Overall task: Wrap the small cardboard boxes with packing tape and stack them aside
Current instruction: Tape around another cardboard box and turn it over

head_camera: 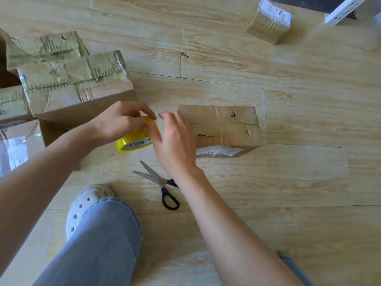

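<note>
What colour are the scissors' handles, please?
Black, seen clearly in the head view: scissors.

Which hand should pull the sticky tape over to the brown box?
Probably the right hand. It sits between the tape roll and the small cardboard box, with its fingertips at the roll's top edge. The left hand already grips the roll and lies farther from the box.

A room in a home, it seems: pale wood-plank floor [288, 182], worn used cardboard boxes [78, 85] at nine o'clock, a white clog [86, 205] at six o'clock.
</note>
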### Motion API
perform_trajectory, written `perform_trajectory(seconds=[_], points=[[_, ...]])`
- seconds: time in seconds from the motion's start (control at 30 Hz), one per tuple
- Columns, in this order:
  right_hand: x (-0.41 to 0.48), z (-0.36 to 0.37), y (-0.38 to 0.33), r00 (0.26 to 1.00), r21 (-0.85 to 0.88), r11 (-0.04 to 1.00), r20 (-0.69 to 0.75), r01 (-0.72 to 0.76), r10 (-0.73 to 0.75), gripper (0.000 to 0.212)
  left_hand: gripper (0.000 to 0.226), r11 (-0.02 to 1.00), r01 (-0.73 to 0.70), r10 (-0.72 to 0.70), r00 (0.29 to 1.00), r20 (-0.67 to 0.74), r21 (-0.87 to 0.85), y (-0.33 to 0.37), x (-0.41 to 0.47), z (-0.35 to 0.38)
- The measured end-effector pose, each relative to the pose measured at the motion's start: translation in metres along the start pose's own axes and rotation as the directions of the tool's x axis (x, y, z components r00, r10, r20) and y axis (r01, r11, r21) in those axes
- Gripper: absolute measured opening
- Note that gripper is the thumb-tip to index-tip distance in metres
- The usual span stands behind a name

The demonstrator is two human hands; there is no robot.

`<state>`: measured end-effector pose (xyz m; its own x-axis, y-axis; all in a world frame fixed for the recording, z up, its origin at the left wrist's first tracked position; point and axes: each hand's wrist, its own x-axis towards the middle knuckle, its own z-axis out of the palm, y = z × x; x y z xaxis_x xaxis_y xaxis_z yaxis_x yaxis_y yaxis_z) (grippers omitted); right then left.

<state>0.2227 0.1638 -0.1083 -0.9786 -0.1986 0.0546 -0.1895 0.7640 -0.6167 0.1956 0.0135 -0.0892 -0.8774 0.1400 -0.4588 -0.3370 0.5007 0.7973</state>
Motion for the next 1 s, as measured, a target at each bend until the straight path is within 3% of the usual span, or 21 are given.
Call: perform_trajectory(seconds=[0.13,0.33,0.43,0.5,0.57,0.63,0.7,0.83,0.93,1.0], points=[[0.011,-0.002,-0.006,0.957,0.298,0.910,0.067,-0.289,0.282,0.021,0.044,0.998,-0.060,0.062,0.997,0.048,-0.028,0.003,-0.003,-0.006],[0.022,-0.022,-0.004,0.929,0.481,0.810,0.024,-0.334,0.369,0.018,0.052,0.979,-0.142,0.145,0.989,0.011,-0.144,0.001,-0.001,-0.010],[0.028,-0.038,-0.003,0.925,0.524,0.788,0.000,-0.323,0.380,0.020,0.044,0.987,-0.158,0.161,0.982,0.099,-0.037,0.014,-0.002,-0.026],[0.032,-0.051,0.001,0.921,0.553,0.764,0.017,-0.333,0.389,0.021,0.058,0.976,-0.190,0.177,0.976,0.123,0.109,0.029,0.000,-0.033],[0.033,-0.067,0.006,0.911,0.583,0.736,0.017,-0.344,0.412,0.021,0.064,0.920,-0.191,0.184,0.982,0.051,0.342,0.046,0.007,-0.033],[0.034,-0.085,0.016,0.905,0.608,0.719,-0.005,-0.335,0.426,0.019,0.061,0.849,-0.068,0.136,0.986,-0.092,0.524,0.063,0.013,-0.028],[0.036,-0.099,0.026,0.906,0.612,0.719,-0.009,-0.330,0.424,0.018,0.060,0.843,0.003,0.085,0.987,-0.139,0.537,0.069,0.015,-0.026],[0.040,-0.117,0.053,0.839,0.638,0.644,0.007,-0.422,0.544,0.021,0.059,0.932,-0.144,0.144,0.989,0.024,0.332,0.065,0.013,-0.023],[0.036,-0.127,0.078,0.784,0.679,0.581,-0.013,-0.449,0.621,0.018,0.052,0.854,-0.045,0.112,0.989,-0.099,0.519,0.054,0.017,-0.017],[0.031,-0.131,0.090,0.778,0.671,0.574,0.005,-0.469,0.628,0.015,0.054,0.841,0.003,0.088,0.986,-0.142,0.541,0.047,0.020,-0.015]])
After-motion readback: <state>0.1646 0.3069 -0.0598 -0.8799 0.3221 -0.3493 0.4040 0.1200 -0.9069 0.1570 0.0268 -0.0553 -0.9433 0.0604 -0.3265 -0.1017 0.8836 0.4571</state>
